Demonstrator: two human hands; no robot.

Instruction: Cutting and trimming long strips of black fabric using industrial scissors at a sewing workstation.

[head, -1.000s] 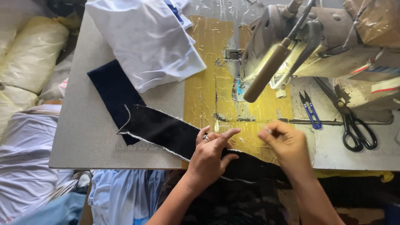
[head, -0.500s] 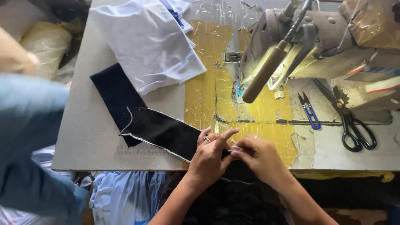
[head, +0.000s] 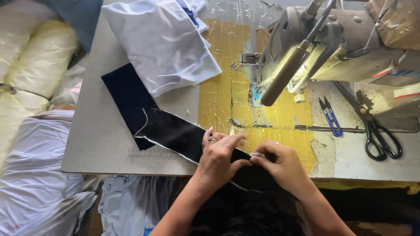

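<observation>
A long strip of black fabric with a white stitched edge lies across the grey table and hangs over the front edge. My left hand, a ring on one finger, presses down on the strip near the table's front. My right hand is right beside it, its fingertips pinching the fabric's edge together with the left fingertips. Under the strip's far end lies a dark navy fabric piece. The sewing machine stands behind the hands, its needle area above a yellow taped patch.
White cloth is piled at the table's back. Black scissors and small blue thread snips lie to the right of the machine. Pale fabric bundles and white garments fill the left side.
My right hand moved left from the yellow patch to meet the left hand on the black strip. A person's blue sleeve that crossed the left side half a second ago is gone.
</observation>
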